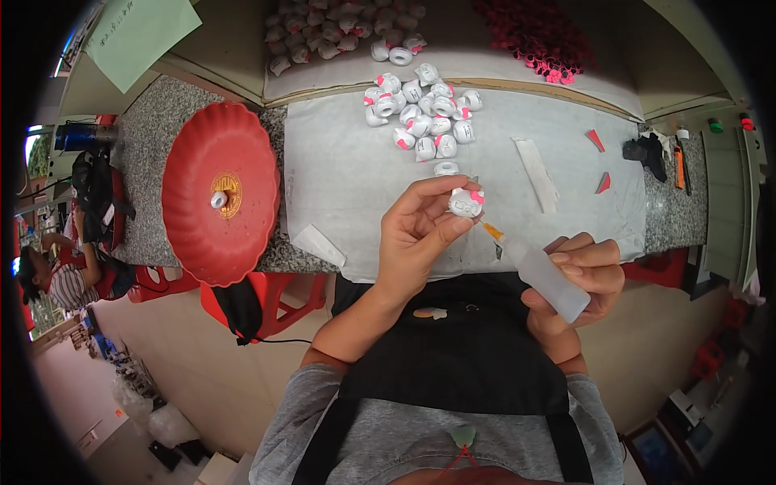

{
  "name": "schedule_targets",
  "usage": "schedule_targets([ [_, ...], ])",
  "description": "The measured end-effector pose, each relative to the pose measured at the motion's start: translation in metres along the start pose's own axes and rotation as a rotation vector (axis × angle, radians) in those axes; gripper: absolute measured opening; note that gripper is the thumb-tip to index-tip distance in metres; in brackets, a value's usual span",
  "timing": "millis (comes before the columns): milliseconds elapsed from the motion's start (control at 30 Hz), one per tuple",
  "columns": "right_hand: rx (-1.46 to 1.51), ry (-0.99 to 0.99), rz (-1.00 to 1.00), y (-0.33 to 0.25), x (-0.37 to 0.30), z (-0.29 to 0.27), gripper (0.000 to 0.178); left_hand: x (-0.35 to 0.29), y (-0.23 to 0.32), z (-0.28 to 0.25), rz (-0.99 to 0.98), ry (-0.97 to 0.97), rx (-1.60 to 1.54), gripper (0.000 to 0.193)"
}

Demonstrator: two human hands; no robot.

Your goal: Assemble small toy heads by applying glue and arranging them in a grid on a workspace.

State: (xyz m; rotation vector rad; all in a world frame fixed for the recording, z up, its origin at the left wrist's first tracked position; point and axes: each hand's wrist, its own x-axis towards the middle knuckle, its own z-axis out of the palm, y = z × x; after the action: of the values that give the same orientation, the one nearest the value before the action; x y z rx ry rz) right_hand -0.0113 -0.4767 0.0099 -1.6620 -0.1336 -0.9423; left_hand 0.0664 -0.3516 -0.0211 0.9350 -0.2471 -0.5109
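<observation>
My left hand (416,234) pinches a small white cat head (464,203) with a pink bow, its drawn side turned up. In my right hand (586,279) is a translucent white squeeze bottle (551,283), tilted so that its amber nozzle (492,232) points at the head's lower right side. The nozzle tip is close to the piece; whether it touches, I cannot tell. Just beyond my left fingers, a white ring-shaped piece (445,168) lies on the white sheet (339,174). Farther back is a loose group of similar cat heads (424,113).
At the left stands a red scalloped dish (255,178) with one white piece (219,199) in it. More heads (323,28) and a pink heap (554,48) fill the back shelf. White strips (535,174), red scraps (596,140) and an orange cutter (679,166) lie around. Another person (69,279) sits far left.
</observation>
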Motion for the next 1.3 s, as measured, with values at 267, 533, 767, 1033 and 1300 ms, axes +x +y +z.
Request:
schedule_targets([
  [267,-0.063,0.008,-0.019,0.002,0.0005,-0.002,0.04,0.0001,0.0014,0.0002,-0.031,-0.016,-0.015,0.035],
  [533,-0.025,0.002,-0.022,0.0031,-0.0004,-0.0019,0.04,0.0003,0.0004,0.0021,-0.054,-0.045,-0.009,0.036],
  [767,-0.021,-0.002,-0.014,0.0031,-0.0015,-0.0003,0.04,-0.0012,-0.005,-0.0015,0.037,-0.092,0.096,0.034],
  [1033,-0.032,-0.065,0.005,0.0009,0.0004,-0.0018,0.038,-0.0005,-0.003,-0.0023,0.147,-0.097,0.329,0.033],
  [1300,-0.037,0.003,0.064,0.0067,0.0037,-0.004,0.035,0.002,-0.0008,-0.0066,0.176,-0.032,0.352,0.033],
])
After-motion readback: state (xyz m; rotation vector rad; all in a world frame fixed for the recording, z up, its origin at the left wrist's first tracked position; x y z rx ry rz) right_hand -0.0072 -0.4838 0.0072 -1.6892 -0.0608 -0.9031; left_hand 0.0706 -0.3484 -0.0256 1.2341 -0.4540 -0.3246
